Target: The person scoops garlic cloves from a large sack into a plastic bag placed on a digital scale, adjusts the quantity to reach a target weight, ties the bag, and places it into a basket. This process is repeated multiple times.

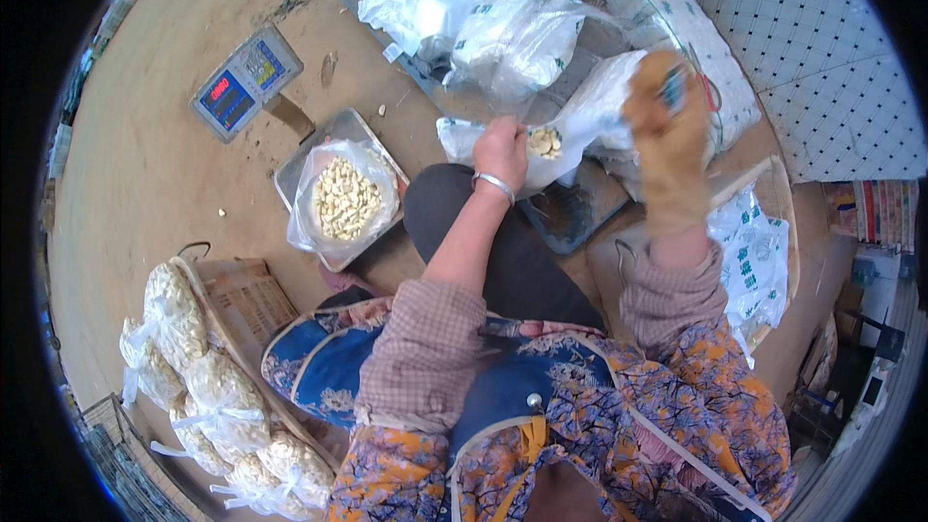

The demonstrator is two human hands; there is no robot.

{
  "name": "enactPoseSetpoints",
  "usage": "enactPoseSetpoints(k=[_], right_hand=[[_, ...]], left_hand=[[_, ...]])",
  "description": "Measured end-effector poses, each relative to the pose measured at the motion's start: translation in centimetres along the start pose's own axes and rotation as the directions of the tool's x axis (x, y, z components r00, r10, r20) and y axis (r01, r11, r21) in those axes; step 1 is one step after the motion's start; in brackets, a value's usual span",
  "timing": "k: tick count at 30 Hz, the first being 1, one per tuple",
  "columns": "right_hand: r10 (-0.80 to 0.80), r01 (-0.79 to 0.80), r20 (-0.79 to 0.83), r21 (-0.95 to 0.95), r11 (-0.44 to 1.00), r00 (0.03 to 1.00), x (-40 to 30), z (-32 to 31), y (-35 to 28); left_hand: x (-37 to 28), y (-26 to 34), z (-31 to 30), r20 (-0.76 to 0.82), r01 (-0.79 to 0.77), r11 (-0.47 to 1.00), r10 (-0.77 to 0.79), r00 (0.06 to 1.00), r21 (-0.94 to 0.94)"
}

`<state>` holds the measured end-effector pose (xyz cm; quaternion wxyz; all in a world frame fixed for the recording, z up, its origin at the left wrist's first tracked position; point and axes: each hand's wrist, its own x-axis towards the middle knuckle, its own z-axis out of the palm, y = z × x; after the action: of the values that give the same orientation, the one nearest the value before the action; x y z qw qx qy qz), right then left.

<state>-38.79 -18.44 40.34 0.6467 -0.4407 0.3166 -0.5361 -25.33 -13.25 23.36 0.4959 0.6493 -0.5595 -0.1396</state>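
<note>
My left hand (502, 154), bare with a metal bangle at the wrist, grips the rim of a white plastic bag beside my knee. Pale, cream-coloured pieces (545, 143) show in the bag's mouth. My right hand (663, 105), in a tan glove and blurred, is raised to the right of that bag; whether its fingers hold something cannot be made out. To the left, an unsealed clear bag of pale pieces (346, 197) rests on the metal pan (288, 183) of a digital scale. The scale's display head (246, 82), with red digits, stands behind the pan.
Tied clear bags (225, 399) of pale pieces fill a basket at lower left, beside a cardboard piece (250, 297). Full white sacks (515, 36) lie ahead. At right are a long white sack (681, 36) and a basket (790, 210) with printed plastic bags (747, 261).
</note>
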Motion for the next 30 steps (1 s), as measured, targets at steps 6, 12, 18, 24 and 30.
enactPoseSetpoints(k=[6,12,18,24,30], right_hand=[[-0.017,-0.096,-0.136,-0.773,0.627,0.991,-0.8,-8.3,-4.8],[0.313,-0.191,-0.441,-0.785,-0.590,0.841,-12.2,-24.8,-4.5],[0.199,-0.087,0.027,-0.836,0.542,0.980,-9.2,-11.5,-0.4],[0.430,0.327,0.423,-0.902,0.280,0.798,-1.4,-5.5,9.4],[0.560,0.408,0.364,-0.911,0.050,0.744,0.2,-6.8,14.7]], left_hand=[[-0.9,-0.5,-0.5,0.011,0.087,0.995,-0.087,0.996,-0.052],[-1.1,-0.2,0.4,-0.034,0.089,0.993,-0.092,0.995,-0.081],[-1.1,-0.8,0.0,-0.026,0.131,0.990,-0.132,0.991,-0.048],[-1.0,-1.0,0.3,0.005,0.140,0.986,-0.140,0.990,-0.089],[-0.9,-0.7,0.2,0.004,0.078,0.997,-0.078,0.997,-0.025]])
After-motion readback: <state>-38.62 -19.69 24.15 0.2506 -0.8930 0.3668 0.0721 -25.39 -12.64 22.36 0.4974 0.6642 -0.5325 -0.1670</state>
